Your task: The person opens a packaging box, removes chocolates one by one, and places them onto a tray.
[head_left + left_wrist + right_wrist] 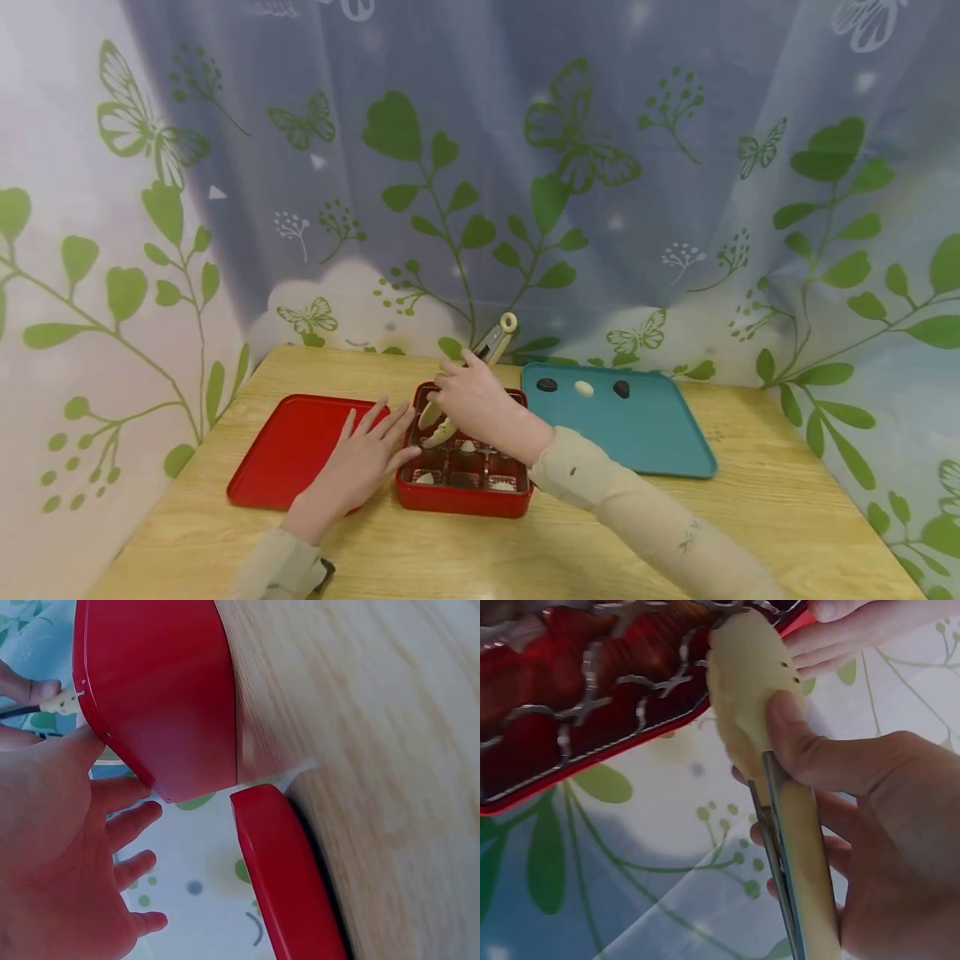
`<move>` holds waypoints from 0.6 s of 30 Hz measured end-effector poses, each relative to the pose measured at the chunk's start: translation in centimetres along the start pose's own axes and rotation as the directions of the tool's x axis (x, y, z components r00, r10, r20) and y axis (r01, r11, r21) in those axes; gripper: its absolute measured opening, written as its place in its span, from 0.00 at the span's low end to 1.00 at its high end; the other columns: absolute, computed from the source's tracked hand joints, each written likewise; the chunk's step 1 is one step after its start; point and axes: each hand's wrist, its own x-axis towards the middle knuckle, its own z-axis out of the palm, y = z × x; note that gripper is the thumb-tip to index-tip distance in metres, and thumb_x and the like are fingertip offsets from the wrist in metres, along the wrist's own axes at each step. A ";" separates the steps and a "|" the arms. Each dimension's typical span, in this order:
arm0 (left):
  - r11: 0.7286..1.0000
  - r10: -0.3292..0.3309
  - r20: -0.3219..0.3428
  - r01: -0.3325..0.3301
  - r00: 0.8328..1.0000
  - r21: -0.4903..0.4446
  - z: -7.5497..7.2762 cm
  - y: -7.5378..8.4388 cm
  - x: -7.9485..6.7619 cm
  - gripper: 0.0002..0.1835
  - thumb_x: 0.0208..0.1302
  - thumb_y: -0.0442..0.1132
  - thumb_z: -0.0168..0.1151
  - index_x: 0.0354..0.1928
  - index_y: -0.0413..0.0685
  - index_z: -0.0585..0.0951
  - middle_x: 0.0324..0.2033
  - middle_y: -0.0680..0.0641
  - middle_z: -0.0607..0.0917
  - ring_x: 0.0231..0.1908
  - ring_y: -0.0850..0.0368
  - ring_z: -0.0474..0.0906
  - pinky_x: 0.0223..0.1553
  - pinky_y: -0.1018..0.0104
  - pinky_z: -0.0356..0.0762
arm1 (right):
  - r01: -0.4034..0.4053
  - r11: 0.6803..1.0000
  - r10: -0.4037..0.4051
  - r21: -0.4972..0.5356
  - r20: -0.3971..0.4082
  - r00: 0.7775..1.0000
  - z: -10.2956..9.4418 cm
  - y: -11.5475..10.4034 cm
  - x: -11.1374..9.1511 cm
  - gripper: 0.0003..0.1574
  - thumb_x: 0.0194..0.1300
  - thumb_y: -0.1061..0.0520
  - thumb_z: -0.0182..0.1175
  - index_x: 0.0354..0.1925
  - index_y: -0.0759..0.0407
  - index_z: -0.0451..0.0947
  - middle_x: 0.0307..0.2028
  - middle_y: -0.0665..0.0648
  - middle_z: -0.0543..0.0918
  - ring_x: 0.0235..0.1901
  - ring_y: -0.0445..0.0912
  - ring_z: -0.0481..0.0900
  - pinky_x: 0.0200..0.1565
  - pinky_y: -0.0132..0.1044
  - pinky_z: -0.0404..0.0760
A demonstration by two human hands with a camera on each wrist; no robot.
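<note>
My right hand (480, 402) grips a pair of cream and metal tongs (495, 340), with the thumb pressed on one arm near the broad tip (750, 682). The tongs point down into a red box (465, 500) divided into compartments by a shiny insert (592, 671). Whether anything lies between the tips cannot be seen. Several compartments hold small pale pieces, such as a white piece (468, 447) near the middle. At the box's left wall, my left hand (358, 464) spreads its fingers, the thumb and index resting against the rim.
A red lid or tray (292, 450) lies left of the box, partly under my left forearm's line. To the right, a teal tray (637, 442) carries a dark oval piece (547, 385), a white piece (583, 388) and another dark piece (622, 389). A patterned curtain (480, 208) hangs behind the wooden table (757, 500).
</note>
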 end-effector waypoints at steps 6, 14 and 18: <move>1.000 -0.002 -0.001 0.002 1.000 0.001 0.3 0.0 0.1 0.36 0.75 0.59 0.52 0.77 0.48 0.65 0.75 0.45 0.66 0.77 0.38 0.51 0.72 0.29 0.45 | 0.023 0.999 -0.018 -0.046 0.112 0.994 0.2 -1.7 1.5 0.22 0.68 0.43 0.67 0.60 0.31 0.82 0.60 0.38 0.81 0.67 0.40 0.70 0.72 0.46 0.64; 1.000 0.001 -0.009 -0.001 1.000 -0.011 0.2 0.0 0.0 0.36 0.74 0.59 0.53 0.76 0.47 0.66 0.75 0.44 0.66 0.77 0.38 0.51 0.72 0.29 0.46 | 0.000 1.000 0.000 0.002 0.082 0.997 0.8 -1.5 1.3 0.22 0.67 0.44 0.68 0.58 0.30 0.83 0.58 0.38 0.83 0.65 0.39 0.73 0.70 0.46 0.67; 1.000 0.001 -0.008 -0.001 1.000 0.004 0.1 -0.2 0.0 0.37 0.74 0.59 0.53 0.77 0.46 0.65 0.75 0.45 0.66 0.77 0.38 0.50 0.72 0.29 0.46 | -0.028 0.999 0.028 0.037 0.008 1.000 1.0 -0.5 0.4 0.23 0.67 0.46 0.68 0.60 0.31 0.82 0.57 0.39 0.83 0.63 0.41 0.74 0.68 0.48 0.70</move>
